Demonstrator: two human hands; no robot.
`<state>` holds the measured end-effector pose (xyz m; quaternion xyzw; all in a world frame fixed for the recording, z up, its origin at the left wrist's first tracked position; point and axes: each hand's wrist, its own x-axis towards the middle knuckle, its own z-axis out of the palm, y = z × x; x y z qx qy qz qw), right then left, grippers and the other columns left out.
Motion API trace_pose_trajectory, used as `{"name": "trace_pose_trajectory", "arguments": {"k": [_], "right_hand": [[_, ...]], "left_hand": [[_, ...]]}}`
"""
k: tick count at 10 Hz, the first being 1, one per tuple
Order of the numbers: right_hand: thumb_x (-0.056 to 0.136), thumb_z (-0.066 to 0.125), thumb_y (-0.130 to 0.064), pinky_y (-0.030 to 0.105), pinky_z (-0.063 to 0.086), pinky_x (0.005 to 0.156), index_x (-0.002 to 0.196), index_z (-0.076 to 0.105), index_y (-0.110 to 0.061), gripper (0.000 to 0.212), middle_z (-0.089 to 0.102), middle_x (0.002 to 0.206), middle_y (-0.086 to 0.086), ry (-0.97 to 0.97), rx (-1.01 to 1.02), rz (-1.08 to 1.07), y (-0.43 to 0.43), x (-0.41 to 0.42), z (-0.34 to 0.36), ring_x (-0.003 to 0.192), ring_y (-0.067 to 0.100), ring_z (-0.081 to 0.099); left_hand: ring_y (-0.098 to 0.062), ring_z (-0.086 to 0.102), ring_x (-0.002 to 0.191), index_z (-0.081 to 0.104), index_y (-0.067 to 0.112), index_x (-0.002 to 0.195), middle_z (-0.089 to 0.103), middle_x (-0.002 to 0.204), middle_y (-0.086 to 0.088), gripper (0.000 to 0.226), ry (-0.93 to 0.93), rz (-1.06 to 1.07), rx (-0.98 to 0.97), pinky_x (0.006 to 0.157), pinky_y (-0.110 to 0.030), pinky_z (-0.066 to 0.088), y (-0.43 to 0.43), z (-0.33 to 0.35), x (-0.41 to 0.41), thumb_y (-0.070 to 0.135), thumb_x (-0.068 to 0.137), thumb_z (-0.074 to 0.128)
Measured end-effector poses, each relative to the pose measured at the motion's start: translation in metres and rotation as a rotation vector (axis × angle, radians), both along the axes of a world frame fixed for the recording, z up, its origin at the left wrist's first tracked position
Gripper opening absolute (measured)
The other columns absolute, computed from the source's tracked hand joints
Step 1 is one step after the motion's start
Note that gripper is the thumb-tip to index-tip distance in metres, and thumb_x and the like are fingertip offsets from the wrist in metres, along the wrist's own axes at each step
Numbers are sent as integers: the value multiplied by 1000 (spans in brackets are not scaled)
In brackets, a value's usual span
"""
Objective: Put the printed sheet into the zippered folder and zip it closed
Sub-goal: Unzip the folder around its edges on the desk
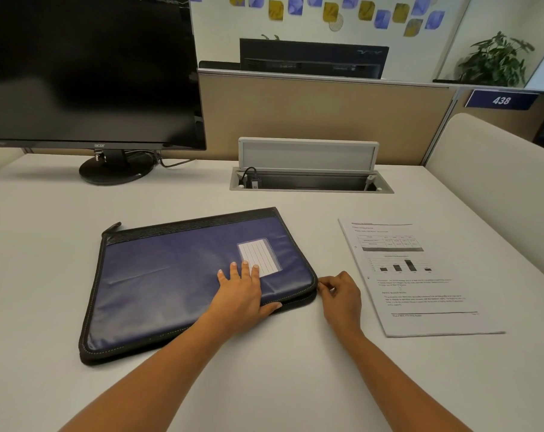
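Folder [171,275] lies flat on the counter [264,385] in front of you, its long axis running left to right and slanting a little away at the right end. The dark band sits along the far edge.

Your left grip [242,294] rests on the cover with the fingers spread and straight. The fingertips touch the near edge of the label card [259,258] and the thumb hooks over the near edge of the folder.

Your right grip [339,294] is at the folder's near right corner, thumb and forefinger pinched together against the edge. What sits between them is too small to tell; I judge it to be the zip pull.

The sheet [420,275] lies flat on the counter just right of your right grip. It is apart from the folder, with its long axis running away from you.

The coming move turns on that corner. As I read it, the zip has to run from there along an edge of the folder, so pull in line with the edge while the left grip holds the cover down. The sheet is on your right, so the right grip is the nearer one to fetch it. You will need to turn the sheet so its long side matches the folder's.
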<state>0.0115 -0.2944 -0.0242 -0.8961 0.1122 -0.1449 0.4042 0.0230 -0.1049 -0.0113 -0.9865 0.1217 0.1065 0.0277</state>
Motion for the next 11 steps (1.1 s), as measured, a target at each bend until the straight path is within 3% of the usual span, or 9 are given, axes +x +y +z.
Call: {"name": "trace_pose_trajectory", "arguments": {"k": [2, 5, 6, 8, 11], "right_hand": [[87, 58, -13, 23, 35, 65, 96, 68, -9, 14, 52, 87, 1, 8, -23, -45, 2, 12, 1, 76, 15, 51], [86, 61, -15, 17, 32, 58, 92, 68, -9, 10, 56, 87, 3, -26, -2, -64, 3, -5, -4, 79, 14, 50], [86, 60, -15, 18, 35, 62, 94, 67, -7, 13, 59, 91, 6, -28, 3, -62, 7, -12, -5, 80, 14, 50], [87, 60, -15, 5, 30, 56, 94, 66, -8, 12, 58, 89, 5, -33, -4, -29, 17, -22, -6, 79, 11, 49], [87, 59, -18, 2, 32, 56, 93, 65, -9, 12, 59, 93, 5, -10, -67, 115, 23, -28, -5, 79, 7, 45]], "left_hand": [[-46, 10, 139, 6, -4, 143, 9, 152, -28, 87, 47, 9, -18, 113, -53, 13, -10, 7, 6, 61, 90, 24], [-47, 19, 137, 13, -5, 142, 17, 150, -29, 86, 42, 30, -5, 111, -53, 22, -11, 4, 16, 63, 90, 22], [-46, 18, 137, 13, -4, 142, 17, 150, -28, 86, 50, 37, -17, 111, -52, 21, -11, 4, 17, 63, 90, 22], [-46, 19, 137, 16, -4, 142, 19, 150, -28, 84, 39, 44, -30, 111, -52, 22, -13, 5, 17, 62, 90, 23], [-46, 18, 137, 16, -3, 142, 18, 150, -27, 86, 37, 49, -38, 111, -53, 21, -13, 2, 17, 63, 89, 24]]}}
